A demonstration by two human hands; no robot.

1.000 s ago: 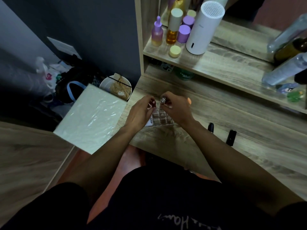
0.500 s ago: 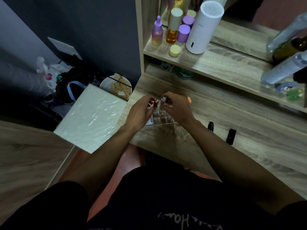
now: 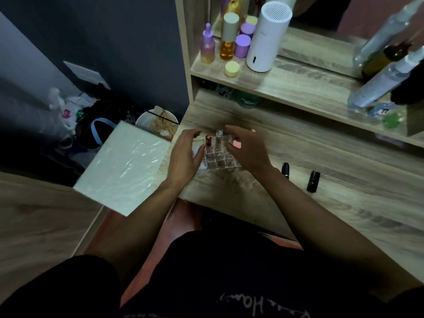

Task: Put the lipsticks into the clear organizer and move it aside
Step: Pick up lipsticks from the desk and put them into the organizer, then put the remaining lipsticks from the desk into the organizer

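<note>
The clear organizer [image 3: 221, 162] stands on the wooden desk [image 3: 344, 203] near its left end. Two lipsticks stand upright in its back compartments: a red-capped lipstick [image 3: 208, 140] and a clear silver-topped lipstick [image 3: 219, 136]. My left hand [image 3: 184, 157] is open against the organizer's left side, fingers spread. On the right side, my right hand [image 3: 245, 149] hovers open, fingers just off the silver-topped lipstick. Two black lipsticks lie on the desk further right, one [image 3: 285, 169] near my right forearm and one [image 3: 313, 181] beyond it.
A shelf [image 3: 286, 83] above the desk carries a white cylinder [image 3: 267, 37], purple and amber bottles [image 3: 227, 40], and clear spray bottles [image 3: 378, 83]. A white plastic-wrapped box [image 3: 124, 166] sits off the desk's left edge, a white bowl [image 3: 156, 122] behind it.
Both hands held the tops of the two lipsticks earlier. Now the fingers have let go and spread, and both lipsticks stand free in the organizer.
</note>
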